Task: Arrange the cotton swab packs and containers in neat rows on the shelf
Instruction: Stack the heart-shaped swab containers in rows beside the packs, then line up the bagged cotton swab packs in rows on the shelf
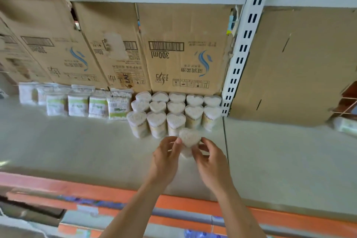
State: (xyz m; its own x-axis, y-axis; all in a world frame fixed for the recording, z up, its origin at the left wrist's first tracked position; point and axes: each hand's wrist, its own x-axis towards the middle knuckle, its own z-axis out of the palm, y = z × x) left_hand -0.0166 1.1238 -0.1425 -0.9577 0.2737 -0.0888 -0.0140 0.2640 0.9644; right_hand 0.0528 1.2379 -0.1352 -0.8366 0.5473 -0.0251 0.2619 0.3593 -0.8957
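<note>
Gripping a heart-shaped swab container point(189, 137) from both sides, left hand point(166, 157) and right hand point(209, 157) curl fingers round it; it stands on shelf point(81, 147), just before the container rows point(174, 111).

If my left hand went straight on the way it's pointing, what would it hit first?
Probably the front row of heart-shaped containers, just behind the held container; depth is unclear.

Cardboard boxes point(183, 48) behind; white slotted upright point(243, 50); orange shelf edge point(116, 195).
</note>
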